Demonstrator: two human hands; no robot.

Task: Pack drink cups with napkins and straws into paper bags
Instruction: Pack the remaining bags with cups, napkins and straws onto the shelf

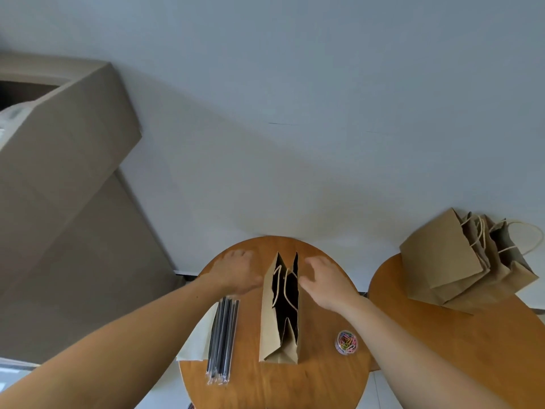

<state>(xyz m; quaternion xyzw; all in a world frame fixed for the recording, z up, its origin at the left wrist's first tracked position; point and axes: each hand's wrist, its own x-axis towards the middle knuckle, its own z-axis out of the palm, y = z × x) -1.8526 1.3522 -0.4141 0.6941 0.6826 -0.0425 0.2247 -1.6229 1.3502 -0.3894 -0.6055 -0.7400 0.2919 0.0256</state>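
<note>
A brown paper bag [269, 326] stands upright and open on the round wooden table [312, 376], its cord handles hanging into the dark mouth. My left hand [236, 273] hovers just left of the bag's far end, fingers relaxed, holding nothing. On the other side, my right hand [327, 283] is beside the bag's rim with its fingers spread, nothing in it. A bundle of wrapped black straws [222, 338] lies left of the bag, on top of pale napkins [197, 338]. No drink cup is in view.
A small clear tub of coloured paper clips [347, 341] sits right of the bag. Several folded paper bags [460, 261] are stacked on a second wooden table [472, 349] at the right. A large cardboard box [59, 172] rises at the left.
</note>
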